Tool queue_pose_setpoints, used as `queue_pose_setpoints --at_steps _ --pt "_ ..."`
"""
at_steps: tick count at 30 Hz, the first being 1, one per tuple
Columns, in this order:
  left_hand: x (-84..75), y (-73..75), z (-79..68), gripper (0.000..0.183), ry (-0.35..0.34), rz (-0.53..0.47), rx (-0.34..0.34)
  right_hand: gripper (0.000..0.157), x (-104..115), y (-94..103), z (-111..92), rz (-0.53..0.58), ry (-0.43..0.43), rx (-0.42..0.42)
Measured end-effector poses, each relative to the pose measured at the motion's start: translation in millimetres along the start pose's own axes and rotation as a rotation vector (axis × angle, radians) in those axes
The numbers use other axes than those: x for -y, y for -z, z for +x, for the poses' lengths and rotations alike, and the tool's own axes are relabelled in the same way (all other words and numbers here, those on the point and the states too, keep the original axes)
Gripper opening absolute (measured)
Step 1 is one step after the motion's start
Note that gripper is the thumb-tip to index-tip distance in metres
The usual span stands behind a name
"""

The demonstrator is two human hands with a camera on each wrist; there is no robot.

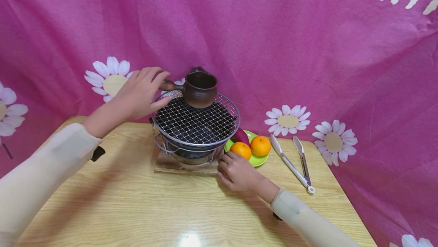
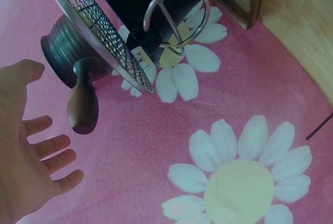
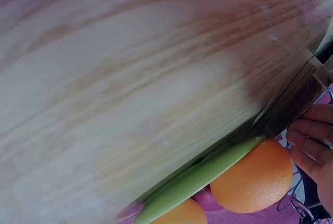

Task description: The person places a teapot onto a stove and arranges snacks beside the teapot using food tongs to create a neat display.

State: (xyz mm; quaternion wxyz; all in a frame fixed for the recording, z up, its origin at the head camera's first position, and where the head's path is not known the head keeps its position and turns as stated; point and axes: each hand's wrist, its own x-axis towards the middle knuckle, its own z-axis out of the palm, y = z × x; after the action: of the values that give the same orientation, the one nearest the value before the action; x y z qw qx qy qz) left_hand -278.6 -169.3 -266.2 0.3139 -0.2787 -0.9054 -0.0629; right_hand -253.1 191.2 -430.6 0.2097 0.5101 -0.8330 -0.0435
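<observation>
A dark brown clay pot (image 1: 200,91) with a wooden side handle (image 2: 83,107) stands on the round wire grill net (image 1: 195,123) of a tabletop grill. My left hand (image 1: 142,93) is spread beside that handle; in the left wrist view a gap shows between fingers and handle. Low at the grill's right front, my right hand (image 1: 239,172) lies with relaxed fingers at the corner of the wooden base board (image 1: 184,169). Right behind it, a green plate (image 1: 259,160) carries two oranges (image 1: 261,146) and a purple vegetable (image 1: 241,136) partly hidden by the fruit.
Silver tongs (image 1: 291,163) lie spread on the wooden table (image 1: 137,201), right of the plate. A metal ring handle (image 1: 164,144) sticks out at the grill's front left. Close behind everything hangs a pink cloth (image 1: 239,30) with white daisies.
</observation>
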Motion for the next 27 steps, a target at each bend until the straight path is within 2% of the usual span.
queue_pose_setpoints --at_steps 12,21,27 --pt "1.0 -5.0 -24.0 0.057 -0.053 -0.064 -0.071 0.020 -2.4 -0.5 -0.3 -0.006 0.023 -0.016" --pt "6.5 -8.3 -38.8 0.063 -0.074 -0.100 -0.149 0.021 -2.7 1.9 1.5 -0.016 0.026 -0.002" --pt "8.6 -14.5 -48.6 0.063 -0.070 -0.116 -0.156 0.021 -2.3 1.7 0.9 -0.042 0.019 0.005"
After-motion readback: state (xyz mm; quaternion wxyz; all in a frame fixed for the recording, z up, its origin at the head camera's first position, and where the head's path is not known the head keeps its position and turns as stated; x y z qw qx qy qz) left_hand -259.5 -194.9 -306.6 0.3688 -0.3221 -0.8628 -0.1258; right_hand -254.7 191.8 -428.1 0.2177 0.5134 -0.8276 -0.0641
